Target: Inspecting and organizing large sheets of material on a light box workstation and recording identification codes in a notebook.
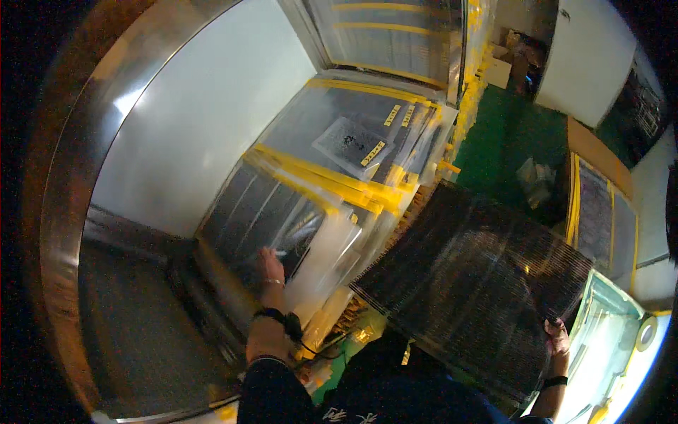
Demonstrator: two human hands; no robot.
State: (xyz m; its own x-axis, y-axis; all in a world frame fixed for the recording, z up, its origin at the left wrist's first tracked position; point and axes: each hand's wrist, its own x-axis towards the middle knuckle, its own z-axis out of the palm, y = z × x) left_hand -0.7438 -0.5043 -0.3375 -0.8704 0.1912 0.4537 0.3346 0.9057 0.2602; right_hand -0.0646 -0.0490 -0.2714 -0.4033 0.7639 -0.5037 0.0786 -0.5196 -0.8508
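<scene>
A white panel (pixel 205 120) is framed at left. Above the taped stack (pixel 339 182), the left hand (pixel 271 266) is held half-curled; whether anything is gripped cannot be told. At right, a black ribbed sheet (pixel 473 275), probably light, floppy and best held by opposite edges, is pinched at its right edge by the right hand (pixel 557 336), whose fingertips are partly hidden.

Broad black ribbed sheet (pixel 466 283), edge gripped in right hand (pixel 558 337).
Left hand (pixel 270 266) over dark, flat, yellow-taped panel stack (pixel 244 208).
</scene>
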